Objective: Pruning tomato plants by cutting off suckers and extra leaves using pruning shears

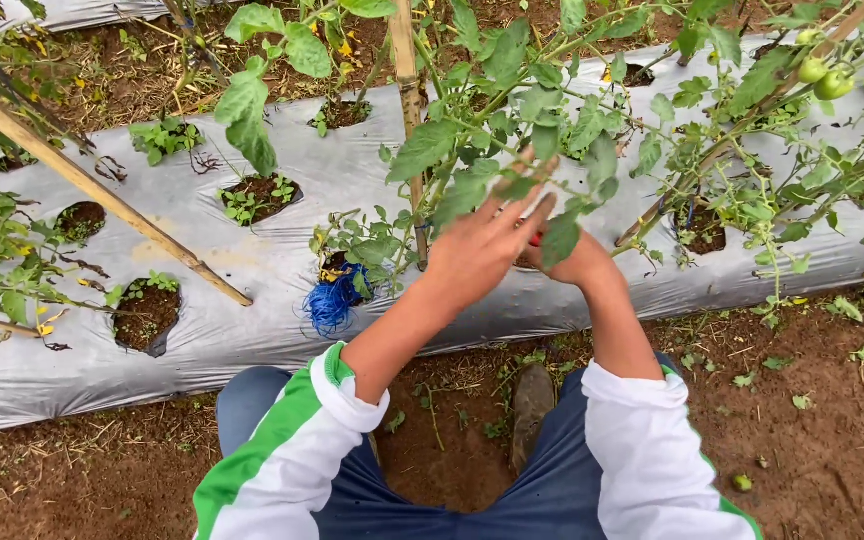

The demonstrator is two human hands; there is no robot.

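- Both my hands reach into a tomato plant over the silver mulch sheet.
- My left hand is spread open, fingers on the leaves, grasping nothing.
- My right hand is mostly hidden by foliage; it seems to pinch something red, though I cannot tell.
- Green tomatoes hang upper right (a bamboo stake stands just left of my hands).
- Blue twine lies bundled nearby.

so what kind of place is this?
Most likely an outdoor vegetable plot, probably a tomato bed. A raised row is covered in silver plastic mulch with planting holes, bamboo stakes prop the plants, and green tomatoes hang at upper right. Both hands work among the leaves.
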